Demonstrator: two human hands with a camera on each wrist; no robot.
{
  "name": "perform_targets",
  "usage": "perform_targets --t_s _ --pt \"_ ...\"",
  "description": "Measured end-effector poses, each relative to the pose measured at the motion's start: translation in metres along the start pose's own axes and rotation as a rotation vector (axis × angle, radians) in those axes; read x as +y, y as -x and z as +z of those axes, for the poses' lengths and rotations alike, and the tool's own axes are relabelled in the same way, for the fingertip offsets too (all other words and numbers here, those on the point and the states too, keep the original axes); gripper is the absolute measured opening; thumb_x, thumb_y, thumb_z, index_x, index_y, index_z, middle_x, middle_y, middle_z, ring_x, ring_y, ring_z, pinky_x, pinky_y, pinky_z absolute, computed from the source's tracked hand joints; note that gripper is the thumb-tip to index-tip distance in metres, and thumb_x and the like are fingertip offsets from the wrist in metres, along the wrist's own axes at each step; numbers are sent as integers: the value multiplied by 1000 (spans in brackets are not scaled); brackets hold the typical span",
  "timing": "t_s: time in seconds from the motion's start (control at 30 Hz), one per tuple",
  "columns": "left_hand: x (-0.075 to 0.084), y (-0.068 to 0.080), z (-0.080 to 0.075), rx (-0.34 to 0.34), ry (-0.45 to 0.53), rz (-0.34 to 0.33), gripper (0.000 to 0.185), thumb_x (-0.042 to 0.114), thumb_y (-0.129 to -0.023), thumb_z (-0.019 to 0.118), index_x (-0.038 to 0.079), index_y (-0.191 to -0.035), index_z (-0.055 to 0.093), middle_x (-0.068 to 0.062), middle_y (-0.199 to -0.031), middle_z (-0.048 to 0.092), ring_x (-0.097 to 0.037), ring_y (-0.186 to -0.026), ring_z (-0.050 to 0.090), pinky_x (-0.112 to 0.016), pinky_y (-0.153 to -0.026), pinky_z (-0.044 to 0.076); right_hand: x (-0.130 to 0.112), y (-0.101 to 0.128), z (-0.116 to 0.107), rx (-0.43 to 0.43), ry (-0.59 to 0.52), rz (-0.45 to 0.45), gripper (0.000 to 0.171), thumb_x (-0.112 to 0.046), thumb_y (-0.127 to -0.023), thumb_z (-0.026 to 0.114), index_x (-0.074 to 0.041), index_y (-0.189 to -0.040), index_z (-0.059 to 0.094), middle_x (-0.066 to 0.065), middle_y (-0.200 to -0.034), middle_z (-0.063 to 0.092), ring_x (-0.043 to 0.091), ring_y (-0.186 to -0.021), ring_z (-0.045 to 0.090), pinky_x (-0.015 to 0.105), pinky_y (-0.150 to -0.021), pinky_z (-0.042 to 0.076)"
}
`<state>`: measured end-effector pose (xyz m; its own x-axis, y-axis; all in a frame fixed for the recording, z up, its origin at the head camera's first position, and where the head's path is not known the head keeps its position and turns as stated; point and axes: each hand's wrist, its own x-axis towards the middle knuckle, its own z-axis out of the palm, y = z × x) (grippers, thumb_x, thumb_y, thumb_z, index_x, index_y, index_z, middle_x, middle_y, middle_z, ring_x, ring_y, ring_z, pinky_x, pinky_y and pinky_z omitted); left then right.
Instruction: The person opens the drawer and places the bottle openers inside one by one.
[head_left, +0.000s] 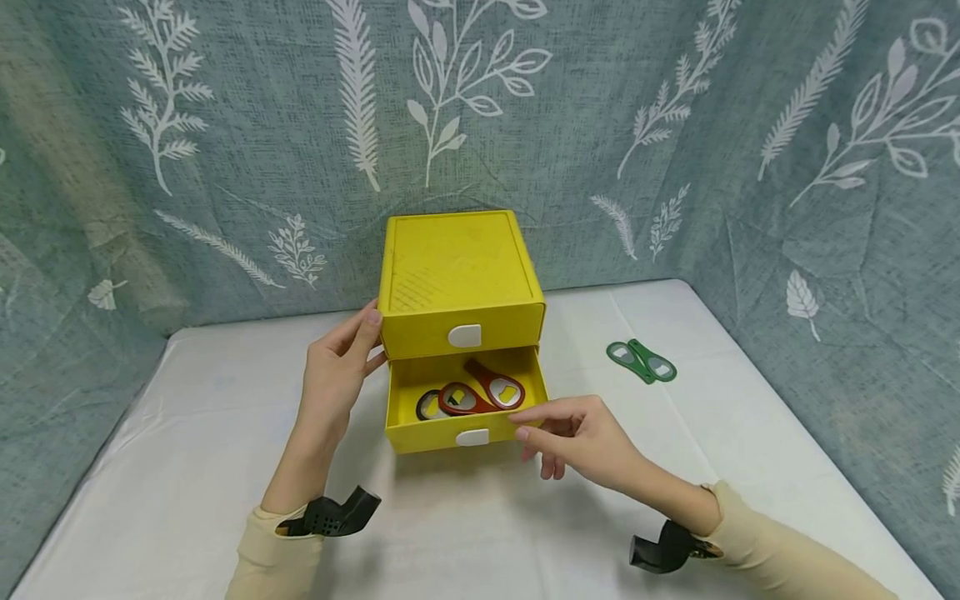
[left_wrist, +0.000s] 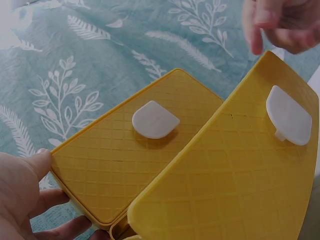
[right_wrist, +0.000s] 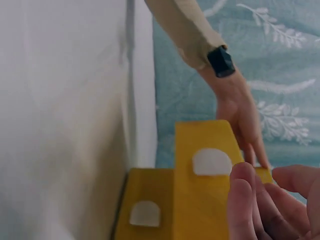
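At a yellow two-drawer cabinet near the back of a white-covered surface, we find both hands close in. The left hand rests against the cabinet's left side, fingers extended; the right hand, loosely curled, holds nothing we can make out, its thumb and forefinger at the right front corner of the lower drawer. Whether they touch it, we cannot tell.

The drawer stands well out beneath the closed upper drawer, carrying two red bottle openers and a dark-rimmed opener. Two green openers lie on the surface to the right.

Drawn much farther, we judge, the drawer could drop its front and spill the load. Pushed from one corner, it could skew and jam; with too little bracing from the left, the whole cabinet might slide. One red handle leans toward the drawer's back and could snag on closing.
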<state>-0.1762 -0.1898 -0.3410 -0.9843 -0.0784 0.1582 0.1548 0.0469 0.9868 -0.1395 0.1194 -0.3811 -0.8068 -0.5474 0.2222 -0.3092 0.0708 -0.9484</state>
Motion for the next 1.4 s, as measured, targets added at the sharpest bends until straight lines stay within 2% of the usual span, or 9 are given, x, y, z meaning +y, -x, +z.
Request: perform_targets --t_s 0.13,0.43,0.73,0.97,1.07,1.4 --pt "0 0 0 5 -1 -1 55 47 -98 55 20 -145 51 -6 -145 49 -23 -122 55 -30 -92 52 8 0 7 -22 -37 28 22 -8 -95 67 -4 -116 73 10 -83 73 33 -51 63 40 -44 56" --pt "0 0 0 5 -7 4 55 48 -98 55 19 -145 51 -6 -145 49 -23 -122 55 -31 -92 52 20 -2 15 -12 -91 43 26 -7 -96 66 -5 -121 71 14 -87 73 33 -51 64 41 -43 56" --pt "0 0 0 7 -2 1 55 47 -98 55 20 -145 52 -6 -145 49 -24 -123 55 -31 -92 52 21 -5 23 30 -76 105 22 -15 -95 69 -9 -115 75 20 -90 72 36 -54 65 41 -44 56" --pt "0 -1 0 9 2 0 55 47 -98 55 19 -145 52 -6 -145 49 -24 -123 54 -31 -92 52 21 -4 28 51 -60 115 20 -15 -95 69 -8 -113 76 7 -96 74 45 -56 64 42 -43 56" --pt "0 -1 0 9 1 -1 55 47 -98 55 19 -145 52 -6 -145 49 -24 -123 54 -31 -92 52 20 -4 29 53 -70 117 20 -14 -95 69 -8 -113 76 7 -95 74 47 -57 63 42 -44 56" --pt "0 0 1 8 -1 -7 55 48 -98 55 20 -145 52 -5 -145 49 -24 -124 54 -32 -92 52 26 -4 31 61 -100 60 23 -7 -96 66 -5 -117 74 9 -93 74 33 -62 69 41 -46 57"
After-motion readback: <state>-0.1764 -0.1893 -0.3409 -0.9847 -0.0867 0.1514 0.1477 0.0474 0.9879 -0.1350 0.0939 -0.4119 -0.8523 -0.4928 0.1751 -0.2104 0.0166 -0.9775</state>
